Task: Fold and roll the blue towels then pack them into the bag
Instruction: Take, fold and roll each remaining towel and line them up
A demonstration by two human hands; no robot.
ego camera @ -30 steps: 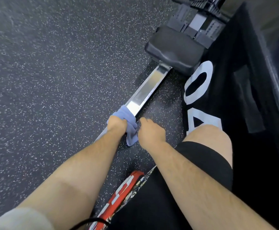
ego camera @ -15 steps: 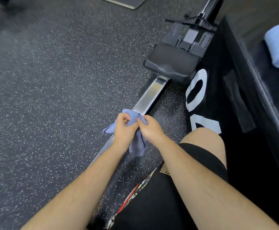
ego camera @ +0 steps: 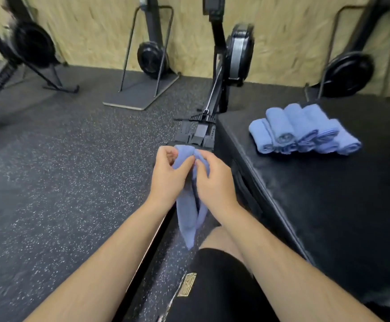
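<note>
Between your hands, held up in front of you over the floor point(ego camera: 61, 182), hangs a blue towel point(ego camera: 187, 219). Your left hand point(ego camera: 166, 180) pinches its bunched top edge, thumb and curled fingers closed on the cloth. Your right hand point(ego camera: 215, 184) grips the same edge just beside it, so the two hands nearly touch. Below them the towel droops in loose folds, and its lowest corner dangles close to your bare knee point(ego camera: 222, 238) and the hem of your black shorts point(ego camera: 224, 287).

To your right stands a big black box point(ego camera: 328, 205). On its top, well apart from your hands, sits a pile of rolled blue towels point(ego camera: 303, 131), laid side by side with a few stacked on the others, their spiral ends facing you.

Straight ahead, beyond your fingers, a rowing machine point(ego camera: 238, 52) runs toward the pale wall point(ego camera: 282, 31). More exercise machines stand along that wall to the left, blurred.
</note>
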